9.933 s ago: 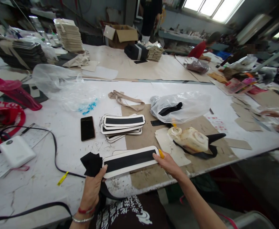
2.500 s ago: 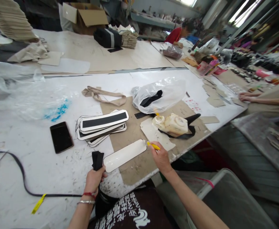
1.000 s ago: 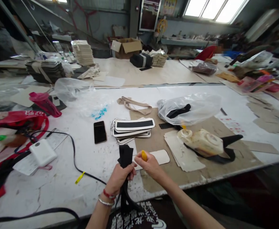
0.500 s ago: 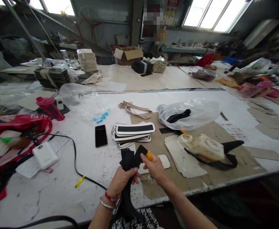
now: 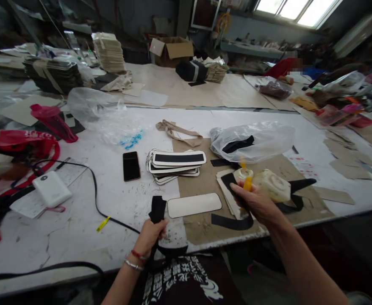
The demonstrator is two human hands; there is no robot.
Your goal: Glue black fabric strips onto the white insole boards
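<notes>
Black strips [image 5: 157, 208] are clasped in my left hand [image 5: 152, 237] near the table's front edge. My right hand [image 5: 252, 201] pinches another black strip [image 5: 232, 222], which curves down over stacked pale sheets; a yellow-handled tool [image 5: 247, 183] is also in that hand. Between my hands lies a white rounded panel [image 5: 194, 205], flat on the table. Behind it sits a pile of white panels with black centres [image 5: 179, 159]. A yellowed container [image 5: 273, 185] lies just beyond my right hand.
A phone [image 5: 131, 166], a white power bank [image 5: 51, 192] and a black cable [image 5: 93, 182] lie on the left. Plastic bags [image 5: 256, 140] and a beige strap [image 5: 179, 133] are farther back. A person in red [image 5: 283, 67] is at the back right.
My hands have moved apart. The right one has carried a black strip and the yellow-handled tool rightward, while the left has shifted slightly left with its strips. The white panel is now uncovered.
</notes>
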